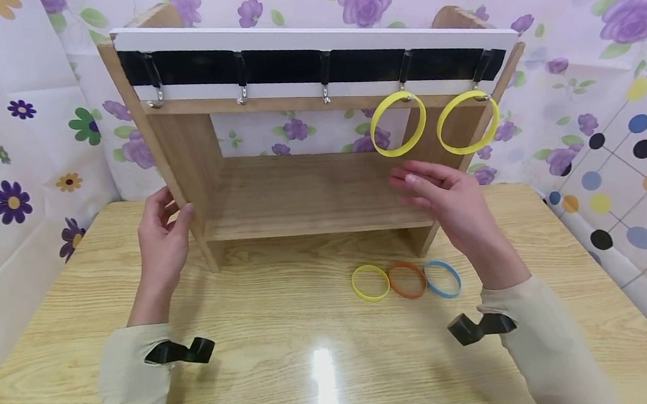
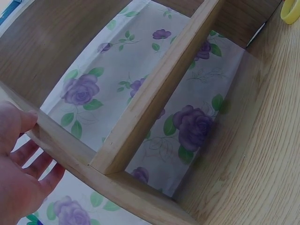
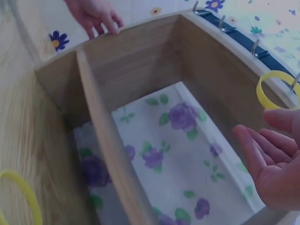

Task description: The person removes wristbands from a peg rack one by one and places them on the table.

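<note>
A wooden shelf (image 1: 311, 193) stands on the table, with a black-and-white hook rail (image 1: 282, 64) along its top front. My left hand (image 1: 165, 238) holds the shelf's left side panel (image 2: 70, 150), its thumb at the front edge and its fingers along the outer face. Two yellow wristbands hang from the rail's two right-hand hooks: one yellow wristband (image 1: 378, 149) on the inner hook, another yellow wristband (image 1: 497, 124) on the outermost. Just below them, my right hand (image 1: 450, 200) is held with relaxed fingers and nothing in it.
On the table (image 1: 255, 349) before the shelf lie a yellow wristband (image 1: 354, 283), an orange wristband (image 1: 408, 296) and a blue wristband (image 1: 446, 295) in a row. Three hooks to the left, including the middle hook (image 1: 326, 89), carry nothing. Flowered cloth (image 1: 283, 3) hangs behind.
</note>
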`<state>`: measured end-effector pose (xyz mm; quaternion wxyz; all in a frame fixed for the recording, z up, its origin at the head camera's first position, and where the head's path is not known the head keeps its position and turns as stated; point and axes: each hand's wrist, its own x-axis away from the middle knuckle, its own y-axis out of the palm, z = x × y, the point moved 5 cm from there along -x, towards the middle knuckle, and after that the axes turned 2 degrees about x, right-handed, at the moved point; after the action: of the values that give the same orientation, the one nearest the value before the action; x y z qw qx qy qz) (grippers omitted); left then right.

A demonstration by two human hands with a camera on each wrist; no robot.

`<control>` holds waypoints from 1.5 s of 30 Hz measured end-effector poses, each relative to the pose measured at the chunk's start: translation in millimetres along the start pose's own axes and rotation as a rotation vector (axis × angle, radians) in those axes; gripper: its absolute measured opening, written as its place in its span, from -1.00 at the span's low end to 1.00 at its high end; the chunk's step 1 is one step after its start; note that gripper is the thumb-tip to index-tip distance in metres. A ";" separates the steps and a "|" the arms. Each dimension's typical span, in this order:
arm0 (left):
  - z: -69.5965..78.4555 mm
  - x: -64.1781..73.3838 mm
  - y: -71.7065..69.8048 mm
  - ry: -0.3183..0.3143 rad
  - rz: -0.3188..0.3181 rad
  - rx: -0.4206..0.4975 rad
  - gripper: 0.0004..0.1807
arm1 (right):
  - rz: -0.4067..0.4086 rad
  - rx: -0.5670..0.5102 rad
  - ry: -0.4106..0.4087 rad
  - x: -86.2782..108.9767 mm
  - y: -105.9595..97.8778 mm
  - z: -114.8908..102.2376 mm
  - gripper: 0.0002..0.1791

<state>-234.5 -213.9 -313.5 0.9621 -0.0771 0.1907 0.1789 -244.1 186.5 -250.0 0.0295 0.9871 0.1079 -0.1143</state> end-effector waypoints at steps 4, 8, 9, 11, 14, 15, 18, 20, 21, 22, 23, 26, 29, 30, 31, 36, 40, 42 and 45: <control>0.8 1.3 -1.3 0.021 0.012 -0.002 -0.55 | 0.006 -0.092 -0.022 -7.4 10.2 -6.1 -0.59; 2.2 2.5 -0.5 0.041 0.010 0.017 -0.57 | 0.021 -0.172 -0.038 -10.8 17.0 -10.3 -0.61; 2.5 2.6 -0.2 0.040 0.009 0.019 -0.56 | 0.027 -0.188 -0.043 -10.9 18.1 -11.2 -0.62; 3.0 2.5 0.4 0.042 0.008 0.021 -0.55 | 0.038 -0.211 -0.052 -10.7 19.8 -12.7 -0.62; 3.2 1.7 0.8 0.041 0.009 0.024 -0.55 | 0.058 -0.238 -0.055 -9.9 21.0 -14.6 -0.66; 3.0 1.3 0.9 0.039 0.009 0.024 -0.54 | 0.062 -0.252 -0.054 -9.7 21.2 -15.2 -0.68; 2.1 0.4 0.6 0.036 0.011 0.032 -0.54 | 0.071 -0.293 -0.043 -9.5 21.2 -16.8 -0.74; 2.0 0.5 0.1 0.034 0.013 0.039 -0.54 | 0.075 -0.317 -0.036 -9.2 21.1 -17.4 -0.76; 1.8 0.4 -0.1 0.032 0.013 0.037 -0.54 | 0.074 -0.328 -0.033 -9.1 21.1 -17.6 -0.77; 1.9 0.7 -0.4 0.034 0.012 0.040 -0.54 | 0.074 -0.338 -0.031 -9.0 21.2 -17.6 -0.76; 2.0 0.8 -0.5 0.035 0.014 0.044 -0.54 | 0.073 -0.347 -0.029 -8.9 21.3 -17.4 -0.76; 1.9 1.2 0.2 0.036 0.012 0.042 -0.54 | 0.072 -0.369 -0.034 -8.5 21.5 -17.2 -0.77; 2.0 1.4 1.1 0.039 0.012 0.047 -0.55 | 0.069 -0.379 -0.046 -8.1 21.7 -17.7 -0.79; 2.1 1.5 1.3 0.039 0.009 0.046 -0.55 | 0.069 -0.383 -0.052 -8.0 21.9 -18.4 -0.79; 2.6 1.6 1.3 0.039 0.007 0.046 -0.55 | 0.068 -0.387 -0.058 -8.0 22.2 -19.3 -0.80; 3.3 1.1 0.2 0.031 0.010 0.027 -0.55 | 0.066 -0.393 -0.080 -8.4 26.4 -27.1 -0.77; 2.5 1.3 -0.4 0.027 0.013 0.020 -0.56 | 0.055 -0.373 -0.084 -6.2 31.3 -34.9 -0.76; 2.0 1.4 -0.4 0.027 0.012 0.020 -0.56 | 0.056 -0.351 -0.086 -3.9 33.6 -38.5 -0.77; 2.4 1.2 0.1 0.031 0.011 0.025 -0.56 | 0.057 -0.290 -0.098 0.3 37.3 -43.4 -0.78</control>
<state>-232.7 -212.9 -311.8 0.9589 -0.0669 0.2083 0.1806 -226.1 153.8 -206.6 0.1802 0.9685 0.0935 -0.1445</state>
